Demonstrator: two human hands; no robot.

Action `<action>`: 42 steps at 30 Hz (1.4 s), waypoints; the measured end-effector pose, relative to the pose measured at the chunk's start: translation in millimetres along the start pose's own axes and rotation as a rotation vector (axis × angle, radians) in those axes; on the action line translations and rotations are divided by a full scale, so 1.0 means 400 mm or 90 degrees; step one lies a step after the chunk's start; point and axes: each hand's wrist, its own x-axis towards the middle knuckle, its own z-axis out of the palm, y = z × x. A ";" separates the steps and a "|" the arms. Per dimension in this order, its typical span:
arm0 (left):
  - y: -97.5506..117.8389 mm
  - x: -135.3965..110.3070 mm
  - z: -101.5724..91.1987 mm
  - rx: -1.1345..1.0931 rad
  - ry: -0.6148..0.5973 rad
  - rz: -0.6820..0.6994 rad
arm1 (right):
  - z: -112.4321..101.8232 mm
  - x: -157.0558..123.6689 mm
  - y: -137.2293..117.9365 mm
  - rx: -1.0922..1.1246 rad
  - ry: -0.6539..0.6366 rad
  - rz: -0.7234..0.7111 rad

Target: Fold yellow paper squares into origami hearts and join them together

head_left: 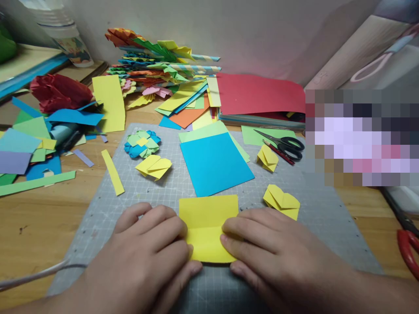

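Note:
A yellow sheet of paper (207, 237) with a crosswise crease lies on the grey cutting mat (157, 192), its near edge lifted a little. My left hand (153, 248) grips its left side, fingers on top and thumb at the near edge. On the right side my right hand (268, 244) holds it the same way. Just beyond is a blue paper square (216, 163) over light green paper. Folded yellow paper pieces lie about: one (153, 167) on the left, one (267, 158) and another (282, 201) on the right. A green-and-blue paper flower (142, 144) sits at the upper left.
Black scissors (284, 143) and a pencil (279, 152) lie at the mat's far right. Paper scraps (19, 148) and a red crumpled paper bundle (60, 93) cover the left. Paper flowers on striped sticks (157, 65) and a red paper stack (260, 93) stand along the wall.

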 end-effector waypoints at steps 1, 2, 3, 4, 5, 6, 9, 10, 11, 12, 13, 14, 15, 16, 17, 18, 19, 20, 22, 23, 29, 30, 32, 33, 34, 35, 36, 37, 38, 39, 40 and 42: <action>0.001 0.003 -0.005 -0.020 -0.002 -0.010 | -0.006 0.002 0.001 0.030 -0.007 0.015; 0.002 0.005 -0.008 -0.036 -0.009 -0.022 | -0.011 0.005 0.003 0.058 -0.013 0.032; 0.003 0.007 -0.011 -0.049 -0.015 -0.037 | -0.014 0.008 0.005 0.084 -0.017 0.053; 0.004 0.009 -0.012 -0.059 -0.018 -0.048 | -0.016 0.012 0.008 0.105 -0.020 0.076; 0.004 0.010 -0.013 -0.067 -0.022 -0.062 | -0.016 0.015 0.012 0.122 -0.027 0.097; 0.004 0.012 -0.012 -0.073 -0.023 -0.076 | -0.014 0.018 0.015 0.132 -0.033 0.112; 0.000 0.018 -0.010 -0.060 -0.037 -0.090 | -0.008 0.023 0.023 0.135 -0.050 0.135; -0.002 0.020 -0.009 -0.049 -0.049 -0.087 | -0.006 0.024 0.024 0.131 -0.054 0.139; -0.004 0.022 -0.009 -0.036 -0.058 -0.086 | -0.004 0.024 0.026 0.128 -0.058 0.145; -0.006 0.023 -0.009 -0.024 -0.065 -0.083 | -0.003 0.024 0.026 0.124 -0.062 0.151; -0.007 0.025 -0.009 -0.013 -0.071 -0.079 | -0.003 0.023 0.027 0.119 -0.066 0.156; -0.008 0.027 -0.010 -0.001 -0.072 -0.077 | -0.002 0.023 0.028 0.111 -0.071 0.161; -0.008 0.028 -0.010 0.012 -0.067 -0.079 | -0.001 0.023 0.028 0.102 -0.077 0.163; -0.008 0.029 -0.011 0.026 -0.062 -0.078 | -0.001 0.023 0.028 0.091 -0.084 0.163; -0.008 0.031 -0.011 0.038 -0.058 -0.077 | 0.001 0.023 0.028 0.079 -0.090 0.163; -0.008 0.032 -0.011 0.051 -0.052 -0.077 | 0.002 0.024 0.028 0.066 -0.092 0.161; -0.008 0.034 -0.010 0.063 -0.044 -0.081 | 0.003 0.025 0.028 0.055 -0.094 0.160; -0.008 0.036 -0.010 0.073 -0.040 -0.086 | 0.004 0.025 0.028 0.045 -0.094 0.157; -0.008 0.039 -0.009 0.085 -0.045 -0.089 | 0.007 0.027 0.029 0.030 -0.092 0.153; -0.009 0.040 -0.009 0.088 -0.048 -0.094 | 0.008 0.029 0.030 0.026 -0.091 0.151; -0.011 0.041 -0.009 0.081 -0.063 -0.091 | 0.009 0.035 0.033 0.018 -0.093 0.153; -0.011 0.041 -0.008 0.081 -0.067 -0.092 | 0.009 0.035 0.033 0.018 -0.097 0.155; -0.010 0.041 -0.008 0.083 -0.071 -0.092 | 0.008 0.036 0.032 0.014 -0.105 0.159; -0.010 0.042 -0.007 0.085 -0.070 -0.091 | 0.008 0.037 0.032 0.011 -0.108 0.160; -0.010 0.042 -0.007 0.089 -0.067 -0.089 | 0.008 0.038 0.032 0.007 -0.110 0.161; -0.010 0.043 -0.006 0.094 -0.064 -0.089 | 0.008 0.038 0.032 0.003 -0.113 0.162; -0.009 0.043 -0.005 0.100 -0.061 -0.088 | 0.008 0.039 0.032 -0.001 -0.115 0.163; -0.009 0.043 -0.005 0.106 -0.061 -0.089 | 0.008 0.039 0.032 -0.004 -0.116 0.163; -0.009 0.042 -0.004 0.110 -0.062 -0.087 | 0.008 0.039 0.032 -0.005 -0.119 0.165; -0.010 0.041 -0.004 0.114 -0.064 -0.087 | 0.008 0.040 0.032 -0.003 -0.122 0.167; -0.010 0.041 -0.003 0.115 -0.063 -0.087 | 0.008 0.040 0.031 -0.001 -0.125 0.169; -0.010 0.040 -0.004 0.117 -0.058 -0.088 | 0.008 0.041 0.031 0.003 -0.131 0.172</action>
